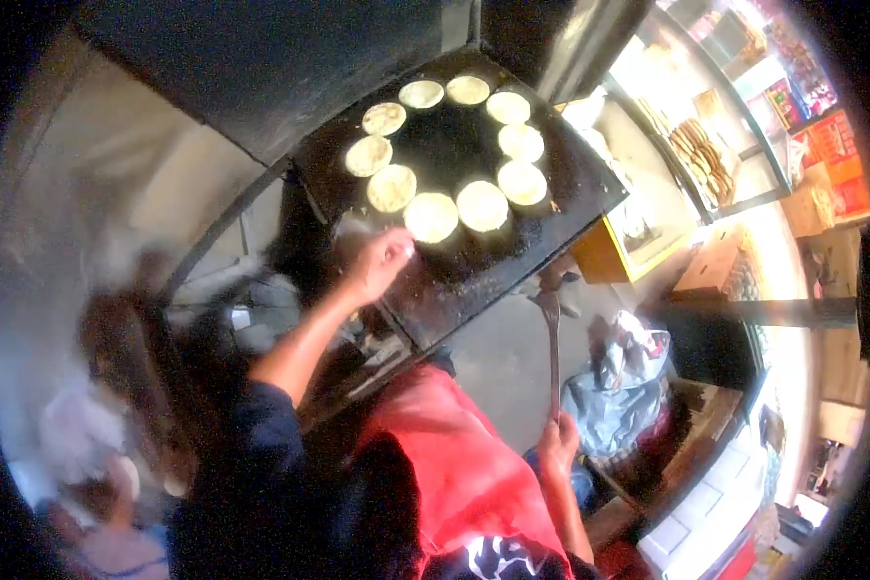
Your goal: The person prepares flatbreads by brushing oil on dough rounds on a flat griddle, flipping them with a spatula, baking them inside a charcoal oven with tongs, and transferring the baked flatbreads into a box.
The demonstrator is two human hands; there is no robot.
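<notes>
Round pale flatbreads (431, 217) lie in a ring on a dark square griddle (449, 150); several have browned spots. My left hand (383, 265) is over the griddle's near left part, just beside the nearest flatbread. Its fingers are curled together, and whatever they hold, if anything, I cannot make out. Low on the right, away from the griddle, my right hand (557, 447) is wrapped round the handle of a long metal spatula (554, 353). The spatula's dark head points away from me, past the griddle's near right edge, and its outline is blurred.
A grey plastic bag (614, 391) sits right of the spatula. Beyond the griddle's right corner stand a yellow-edged box (614, 251) and a glass display case (706, 145) with stacked food. A blurred person (97, 483) is at lower left. A dark panel (261, 68) rises behind the griddle.
</notes>
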